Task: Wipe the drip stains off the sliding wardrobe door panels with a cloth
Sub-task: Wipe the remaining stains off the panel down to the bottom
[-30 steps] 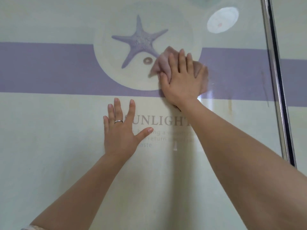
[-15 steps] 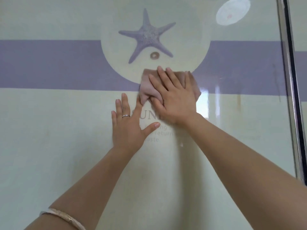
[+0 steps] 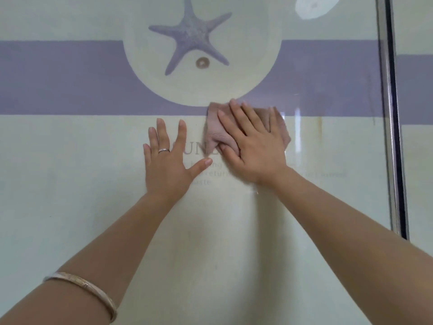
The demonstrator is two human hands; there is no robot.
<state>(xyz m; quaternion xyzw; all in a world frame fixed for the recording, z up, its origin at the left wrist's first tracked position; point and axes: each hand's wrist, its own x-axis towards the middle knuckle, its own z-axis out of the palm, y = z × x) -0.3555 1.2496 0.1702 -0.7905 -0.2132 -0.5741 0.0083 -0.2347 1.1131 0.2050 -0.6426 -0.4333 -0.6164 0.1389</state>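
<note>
A glossy wardrobe door panel (image 3: 70, 184), pale green with a purple band and a starfish print, fills the view. My right hand (image 3: 255, 148) lies flat with straight fingers on a pinkish-brown cloth (image 3: 215, 130) and presses it against the panel at the lower edge of the purple band. My left hand (image 3: 166, 165), with a ring on one finger, rests flat on the panel just left of the cloth, fingers spread. A brownish drip stain (image 3: 319, 125) runs down the panel to the right of the cloth. A fainter streak (image 3: 372, 104) shows near the frame.
A metal door frame edge (image 3: 391, 137) runs vertically at the right, with a second panel (image 3: 417, 113) behind it. Printed grey lettering sits under and between my hands.
My right hand has slid the cloth down from beside the starfish circle to the lower edge of the purple band. My left hand has stayed flat on the panel.
</note>
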